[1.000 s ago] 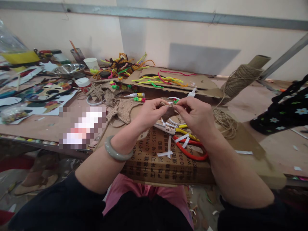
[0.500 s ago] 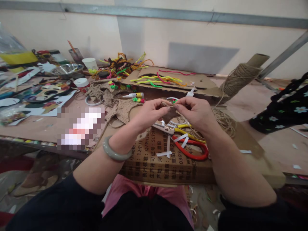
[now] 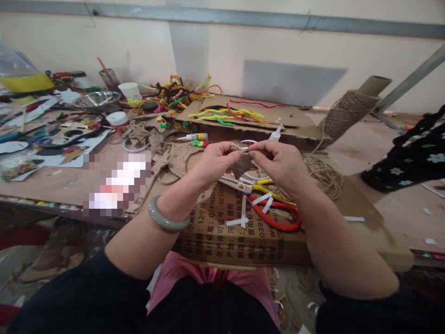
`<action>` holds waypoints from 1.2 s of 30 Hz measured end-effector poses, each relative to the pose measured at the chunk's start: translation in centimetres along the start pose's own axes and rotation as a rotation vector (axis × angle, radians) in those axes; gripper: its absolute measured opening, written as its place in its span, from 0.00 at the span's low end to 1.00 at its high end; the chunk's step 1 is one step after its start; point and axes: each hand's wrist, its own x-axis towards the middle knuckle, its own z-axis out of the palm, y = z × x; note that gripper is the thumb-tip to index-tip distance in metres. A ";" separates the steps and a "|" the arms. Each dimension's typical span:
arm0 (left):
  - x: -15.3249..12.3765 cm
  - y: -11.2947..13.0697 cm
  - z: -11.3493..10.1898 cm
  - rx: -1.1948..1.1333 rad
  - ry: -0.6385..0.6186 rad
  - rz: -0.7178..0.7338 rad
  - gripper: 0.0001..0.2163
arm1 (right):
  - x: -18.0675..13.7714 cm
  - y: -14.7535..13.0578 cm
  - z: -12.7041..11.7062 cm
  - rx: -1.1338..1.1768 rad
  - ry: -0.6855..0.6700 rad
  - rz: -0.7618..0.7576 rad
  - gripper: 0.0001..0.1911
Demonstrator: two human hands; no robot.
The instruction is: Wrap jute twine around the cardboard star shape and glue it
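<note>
My left hand (image 3: 217, 162) pinches the edge of a small brown cardboard piece (image 3: 241, 168) with pointed corners. On its other side my right hand (image 3: 283, 162) is closed, fingertips at the same upper edge; a bit of twine seems to lie there, partly hidden by the fingers. Below the hands, red-handled scissors (image 3: 295, 218) and yellow-handled scissors (image 3: 266, 188) rest on a printed cardboard box (image 3: 208, 246). White paper strips (image 3: 243, 221) lie by them. A twine-covered shape (image 3: 179, 160) is left of my left hand, and loose twine (image 3: 325, 176) is right of my right hand.
A twine spool (image 3: 349, 113) leans at the back right, beside a black flowered bag (image 3: 410, 160). Behind the hands are a glue bottle (image 3: 198, 137), a white-tipped bottle (image 3: 276, 133) and bright pipe cleaners (image 3: 225, 113). A metal bowl (image 3: 97, 99) and paper cup (image 3: 129, 91) stand left.
The cardboard piece has turned slightly, so more of its face shows between my hands. My right fingers have shifted a little left along its top edge.
</note>
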 end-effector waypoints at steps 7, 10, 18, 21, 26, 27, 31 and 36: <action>0.0 -0.2 0.0 -0.007 -0.003 -0.012 0.04 | 0.0 0.0 -0.2 -0.012 -0.001 0.019 0.08; 0.0 -0.3 0.0 -0.005 -0.012 -0.005 0.03 | 0.0 0.0 -0.2 -0.023 0.000 0.007 0.08; 0.2 -0.4 0.0 0.038 0.024 0.020 0.02 | 0.2 0.3 -0.2 -0.081 -0.026 -0.015 0.10; 0.3 -0.4 0.0 0.029 0.019 0.052 0.04 | 0.1 0.5 -0.2 -0.174 0.024 -0.015 0.09; 0.3 -0.4 -0.3 0.054 -0.027 0.008 0.07 | 0.1 0.7 -0.4 -0.266 0.017 -0.030 0.08; 0.3 -0.4 -0.3 0.066 -0.024 0.017 0.06 | 0.1 0.8 -0.4 -0.276 0.010 -0.020 0.08; 0.6 -0.2 -0.3 0.037 -0.027 0.045 0.04 | 0.3 1.2 -0.3 -0.174 0.024 0.073 0.08; -0.2 0.3 -0.3 0.038 0.016 0.102 0.03 | 0.6 2.0 -0.5 0.235 0.141 0.192 0.13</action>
